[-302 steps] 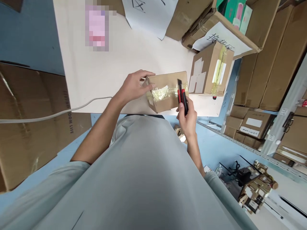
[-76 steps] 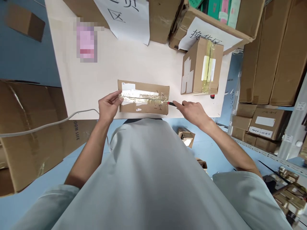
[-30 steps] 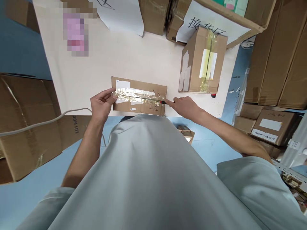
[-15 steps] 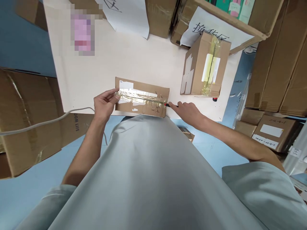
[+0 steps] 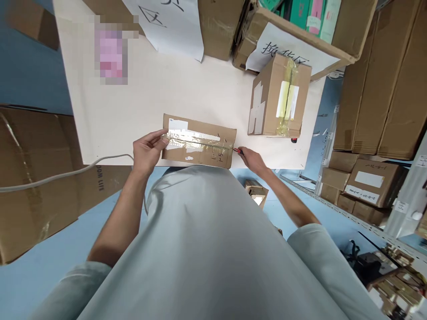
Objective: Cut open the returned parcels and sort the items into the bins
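Observation:
A narrow cardboard box (image 5: 200,155) lies at the table's near edge, with clear tape along its seam, white labels and handwritten marks on top. My left hand (image 5: 148,149) grips its left end, thumb and fingers closed on the edge. In my right hand (image 5: 252,160) is a red and black utility knife (image 5: 239,151), its tip at the box's right end by the taped seam. Most of the knife's handle is hidden by my fingers.
A taller taped carton (image 5: 290,98) stands on the white table (image 5: 110,120) to the right. Behind it is an open box (image 5: 363,26) holding green and pink packages. A white cable (image 5: 66,175) runs in from the left. Shelving with cartons (image 5: 367,182) stands at right.
My right hand and the knife have shifted slightly off the right end of the box, and my right elbow has drawn in. My left hand keeps its hold. The whole view has shifted a little.

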Demonstrator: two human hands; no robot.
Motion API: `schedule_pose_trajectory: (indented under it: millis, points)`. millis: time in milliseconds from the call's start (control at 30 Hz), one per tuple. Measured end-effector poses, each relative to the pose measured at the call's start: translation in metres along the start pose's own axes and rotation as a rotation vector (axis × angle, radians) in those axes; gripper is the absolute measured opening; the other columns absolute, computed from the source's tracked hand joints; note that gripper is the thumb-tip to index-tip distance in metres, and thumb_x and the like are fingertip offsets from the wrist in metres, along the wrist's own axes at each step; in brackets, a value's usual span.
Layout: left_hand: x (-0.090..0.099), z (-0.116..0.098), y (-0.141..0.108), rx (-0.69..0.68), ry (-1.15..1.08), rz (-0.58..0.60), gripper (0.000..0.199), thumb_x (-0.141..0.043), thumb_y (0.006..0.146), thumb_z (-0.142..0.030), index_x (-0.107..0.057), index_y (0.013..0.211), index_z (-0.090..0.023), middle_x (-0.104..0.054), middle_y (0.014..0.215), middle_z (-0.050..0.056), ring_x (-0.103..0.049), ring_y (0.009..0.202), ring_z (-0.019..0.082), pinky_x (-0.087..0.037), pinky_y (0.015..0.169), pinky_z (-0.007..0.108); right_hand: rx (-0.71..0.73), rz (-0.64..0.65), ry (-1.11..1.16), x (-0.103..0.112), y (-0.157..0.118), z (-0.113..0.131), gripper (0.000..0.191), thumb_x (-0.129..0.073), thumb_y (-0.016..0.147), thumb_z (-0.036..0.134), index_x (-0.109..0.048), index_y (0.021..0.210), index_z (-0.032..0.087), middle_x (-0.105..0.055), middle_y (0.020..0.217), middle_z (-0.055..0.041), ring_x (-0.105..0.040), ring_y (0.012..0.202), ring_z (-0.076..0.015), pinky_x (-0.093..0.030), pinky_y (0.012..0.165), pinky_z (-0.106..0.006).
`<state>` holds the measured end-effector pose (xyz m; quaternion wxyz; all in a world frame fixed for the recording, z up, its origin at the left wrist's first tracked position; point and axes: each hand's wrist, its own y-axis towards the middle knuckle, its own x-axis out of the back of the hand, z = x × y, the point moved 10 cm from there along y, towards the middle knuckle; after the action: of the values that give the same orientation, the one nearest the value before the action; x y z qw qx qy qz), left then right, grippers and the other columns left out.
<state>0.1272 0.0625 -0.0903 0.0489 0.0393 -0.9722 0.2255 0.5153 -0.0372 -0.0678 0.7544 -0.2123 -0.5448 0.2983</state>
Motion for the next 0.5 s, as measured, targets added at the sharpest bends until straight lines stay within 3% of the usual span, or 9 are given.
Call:
schedule_pose_trajectory:
  millis: [133, 300, 400, 500]
  points:
    - [0.017, 0.003, 0.006, 0.007, 0.027, -0.007, 0.078, -0.105, 0.068, -0.062, -0.086, 0.126, -0.014, -0.085, 0.107, 0.008, -0.075, 0.107, 0.028, -0.064, 0.112, 0.051, -0.110, -0.187, 0.342, -0.031, 0.018, 0.005, 0.046, -0.026, 0.122, 0.036, -0.052, 0.155, 0.017, -0.076, 0.147, -0.0206, -0.075, 0.126, -0.0239, -0.055, 0.102, -0.032]
    - [0.049, 0.010, 0.019, 0.028, 0.016, -0.049, 0.070, -0.103, 0.070, -0.056, -0.085, 0.126, -0.017, -0.086, 0.118, 0.010, -0.075, 0.114, 0.030, -0.063, 0.112, 0.052, -0.350, -0.285, 0.571, -0.065, 0.027, 0.013, 0.050, -0.024, 0.122, 0.047, -0.054, 0.150, 0.019, -0.083, 0.131, -0.0181, -0.081, 0.114, -0.0244, -0.060, 0.097, -0.035]
    - [0.060, 0.008, 0.024, 0.001, 0.054, -0.052, 0.066, -0.098, 0.071, -0.053, -0.086, 0.125, -0.017, -0.085, 0.116, 0.011, -0.077, 0.114, 0.030, -0.062, 0.115, 0.051, -0.403, -0.335, 0.615, -0.067, 0.026, 0.026, 0.057, -0.022, 0.121, 0.053, -0.056, 0.150, 0.018, -0.081, 0.134, -0.0201, -0.080, 0.117, -0.0254, -0.062, 0.096, -0.035]
    - [0.067, 0.003, 0.024, -0.043, 0.146, -0.062, 0.054, -0.090, 0.084, -0.054, -0.085, 0.127, -0.021, -0.084, 0.126, 0.012, -0.077, 0.124, 0.031, -0.061, 0.119, 0.048, -0.384, -0.422, 0.651, -0.052, 0.021, 0.044, 0.064, -0.017, 0.119, 0.054, -0.054, 0.154, 0.014, -0.076, 0.145, -0.0238, -0.075, 0.130, -0.0255, -0.061, 0.105, -0.037]
